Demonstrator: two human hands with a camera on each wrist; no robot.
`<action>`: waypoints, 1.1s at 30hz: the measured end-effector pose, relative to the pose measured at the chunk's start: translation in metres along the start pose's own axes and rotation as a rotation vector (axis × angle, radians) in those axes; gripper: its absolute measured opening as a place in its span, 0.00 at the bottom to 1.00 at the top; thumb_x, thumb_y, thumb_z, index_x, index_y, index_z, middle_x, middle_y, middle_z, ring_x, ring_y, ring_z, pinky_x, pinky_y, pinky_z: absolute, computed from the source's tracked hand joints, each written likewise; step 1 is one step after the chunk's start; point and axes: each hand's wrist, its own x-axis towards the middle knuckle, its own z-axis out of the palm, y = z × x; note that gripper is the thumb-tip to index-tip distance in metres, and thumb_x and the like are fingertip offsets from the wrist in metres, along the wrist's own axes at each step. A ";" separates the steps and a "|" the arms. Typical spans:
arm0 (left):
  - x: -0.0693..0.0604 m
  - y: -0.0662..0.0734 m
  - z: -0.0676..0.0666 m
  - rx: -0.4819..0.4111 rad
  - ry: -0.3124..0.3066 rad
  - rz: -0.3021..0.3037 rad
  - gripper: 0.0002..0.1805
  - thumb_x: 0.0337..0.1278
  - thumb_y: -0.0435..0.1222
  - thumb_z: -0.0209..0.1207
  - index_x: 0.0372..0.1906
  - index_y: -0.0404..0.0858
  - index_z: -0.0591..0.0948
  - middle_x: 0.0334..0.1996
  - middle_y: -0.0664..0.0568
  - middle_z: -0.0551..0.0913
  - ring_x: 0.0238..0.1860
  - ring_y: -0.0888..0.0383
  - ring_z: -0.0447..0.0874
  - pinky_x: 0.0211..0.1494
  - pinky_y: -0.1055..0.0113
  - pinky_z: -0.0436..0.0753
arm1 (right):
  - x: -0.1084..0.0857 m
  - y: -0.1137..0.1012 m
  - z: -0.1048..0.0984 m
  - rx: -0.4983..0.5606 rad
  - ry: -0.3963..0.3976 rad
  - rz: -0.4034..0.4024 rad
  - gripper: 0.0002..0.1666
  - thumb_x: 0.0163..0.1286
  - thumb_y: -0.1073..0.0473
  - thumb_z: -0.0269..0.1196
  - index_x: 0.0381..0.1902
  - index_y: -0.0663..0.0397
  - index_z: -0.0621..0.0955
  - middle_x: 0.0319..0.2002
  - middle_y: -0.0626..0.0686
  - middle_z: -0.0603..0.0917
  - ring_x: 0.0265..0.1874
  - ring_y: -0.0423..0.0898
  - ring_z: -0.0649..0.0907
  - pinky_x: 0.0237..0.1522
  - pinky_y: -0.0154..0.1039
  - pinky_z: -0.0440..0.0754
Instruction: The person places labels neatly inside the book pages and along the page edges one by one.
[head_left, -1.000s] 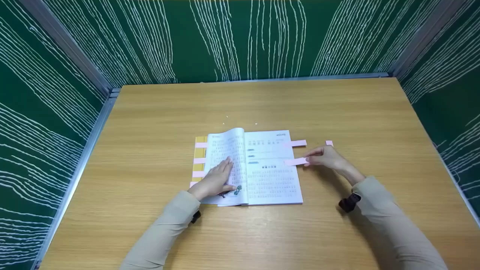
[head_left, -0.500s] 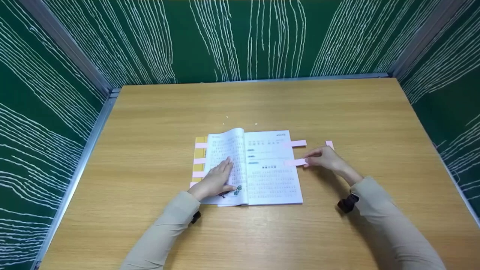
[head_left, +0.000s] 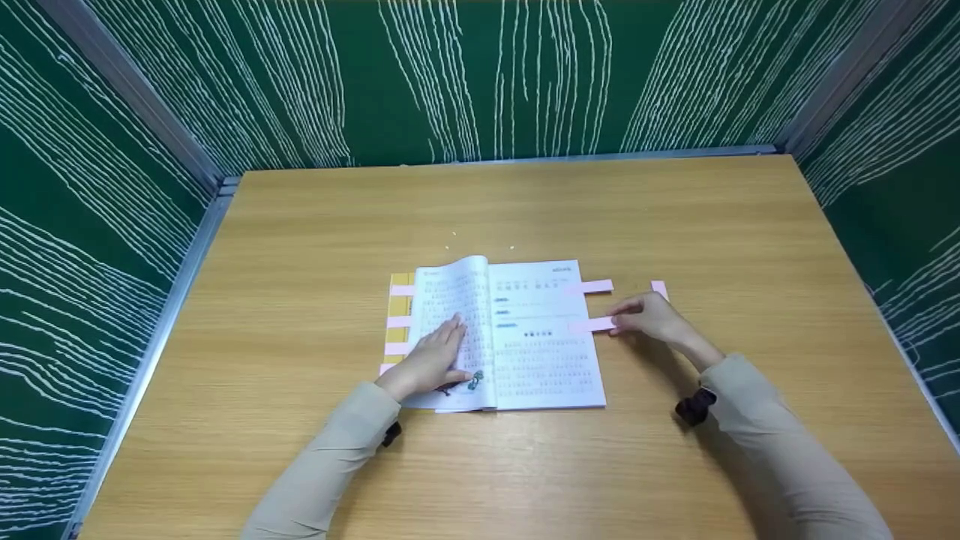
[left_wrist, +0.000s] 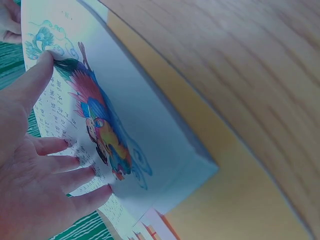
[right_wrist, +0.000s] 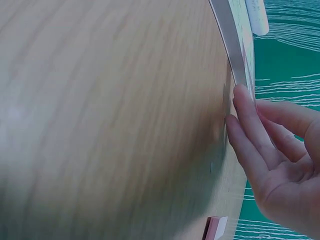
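An open book (head_left: 547, 375) with printed pages lies on the table. My left hand (head_left: 427, 364) rests with its fingers spread on the left page, which bulges near the spine; in the left wrist view a colourful illustration (left_wrist: 105, 120) shows beside the thumb. At the right page's outer edge, my right hand (head_left: 656, 319) pinches the free end of a pink sticky tab (head_left: 591, 325), whose other end lies on the page. Above it another pink tab (head_left: 598, 286) sticks out. Just behind the right hand is a small pink tab pad (head_left: 658, 286), partly hidden.
Several pink tabs (head_left: 397, 322) jut from the left side over the yellow cover (head_left: 397, 300). Tiny white scraps (head_left: 512, 247) lie beyond the book on the wooden table (head_left: 315, 225). Green panels (head_left: 480, 82) with white lines enclose the far and side edges.
My right wrist has shifted very slightly to the left, with the fingers still at the same tab. The left hand and the book stay where they were.
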 end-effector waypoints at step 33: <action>0.002 -0.001 0.003 0.000 0.012 -0.001 0.45 0.54 0.50 0.53 0.67 0.30 0.47 0.68 0.38 0.41 0.68 0.45 0.40 0.67 0.52 0.48 | -0.022 -0.006 0.027 -0.687 0.388 -0.480 0.11 0.58 0.65 0.60 0.38 0.65 0.80 0.39 0.63 0.79 0.40 0.58 0.78 0.42 0.51 0.76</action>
